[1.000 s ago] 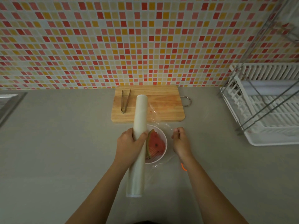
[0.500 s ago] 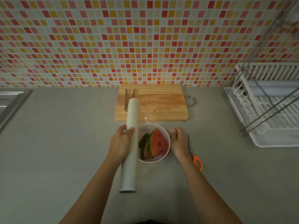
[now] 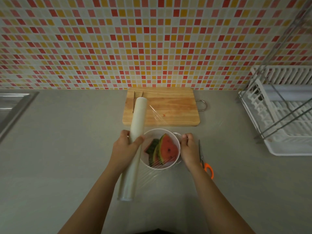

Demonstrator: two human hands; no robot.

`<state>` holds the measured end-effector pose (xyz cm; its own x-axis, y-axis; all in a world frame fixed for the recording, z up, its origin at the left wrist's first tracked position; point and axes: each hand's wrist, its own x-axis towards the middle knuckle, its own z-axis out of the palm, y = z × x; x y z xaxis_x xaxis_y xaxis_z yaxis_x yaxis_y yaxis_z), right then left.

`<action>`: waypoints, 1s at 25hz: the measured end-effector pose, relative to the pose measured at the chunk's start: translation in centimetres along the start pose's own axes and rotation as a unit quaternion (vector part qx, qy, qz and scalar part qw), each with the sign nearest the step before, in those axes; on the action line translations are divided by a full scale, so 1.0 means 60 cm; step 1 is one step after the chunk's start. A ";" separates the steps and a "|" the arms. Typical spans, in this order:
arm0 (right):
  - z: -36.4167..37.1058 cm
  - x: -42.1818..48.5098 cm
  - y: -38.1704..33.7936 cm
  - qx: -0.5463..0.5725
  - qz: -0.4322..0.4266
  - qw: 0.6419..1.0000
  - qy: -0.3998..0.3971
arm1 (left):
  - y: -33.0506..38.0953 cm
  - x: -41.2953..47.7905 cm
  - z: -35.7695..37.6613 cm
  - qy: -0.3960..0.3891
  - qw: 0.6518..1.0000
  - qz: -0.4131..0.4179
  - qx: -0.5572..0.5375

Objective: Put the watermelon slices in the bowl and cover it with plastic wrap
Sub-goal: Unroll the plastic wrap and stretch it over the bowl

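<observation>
1. We have drawn the plastic wrap roll [image 3: 135, 135] leftward off the bowl [image 3: 160, 149] in our left hand [image 3: 125, 149], fingers clamped round it.
2. Our right hand [image 3: 190, 149] pinches the film's free edge at the bowl's right rim.
3. The watermelon slices [image 3: 163, 151] sit inside on the worktop [image 3: 67, 166], now under film; cutting comes next, we judge.

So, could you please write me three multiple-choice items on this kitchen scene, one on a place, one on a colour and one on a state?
1. Where do the scissors lie?
A. On the cutting board
B. On the counter, right of the bowl
C. In the dish rack

2. What colour are the scissor handles?
A. Orange
B. Blue
C. Black

3. What does the left hand hold?
A. The tongs
B. Nothing
C. The plastic wrap roll

Answers: 1 B, they lie beside the right hand, right of the bowl. 2 A, an orange loop shows by the wrist. 3 C, its fingers close round the plastic wrap roll.
</observation>
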<state>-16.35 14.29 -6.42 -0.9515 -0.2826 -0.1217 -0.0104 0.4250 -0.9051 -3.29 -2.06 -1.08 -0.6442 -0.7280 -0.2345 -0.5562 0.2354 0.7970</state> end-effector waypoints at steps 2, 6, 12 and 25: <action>0.001 0.002 0.003 -0.005 0.003 1.000 0.002 | -0.007 0.001 -0.005 -0.009 1.000 -0.015 -0.025; 0.005 0.004 0.012 -0.004 0.014 1.000 0.007 | -0.027 0.006 -0.009 -0.048 0.993 -0.049 -0.093; 0.024 0.001 0.023 0.194 0.114 0.974 -0.022 | -0.037 0.010 -0.007 -0.072 0.985 -0.071 -0.138; 0.034 0.002 0.028 0.129 0.143 0.978 0.076 | -0.046 0.013 -0.004 -0.086 0.980 -0.086 -0.158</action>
<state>-15.86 13.18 -8.79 -0.9391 -0.0442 -0.3408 0.3223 0.2310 -0.9180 -2.14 -3.42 -3.33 -0.6493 -0.6145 -0.4482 -0.4906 -0.1119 0.8642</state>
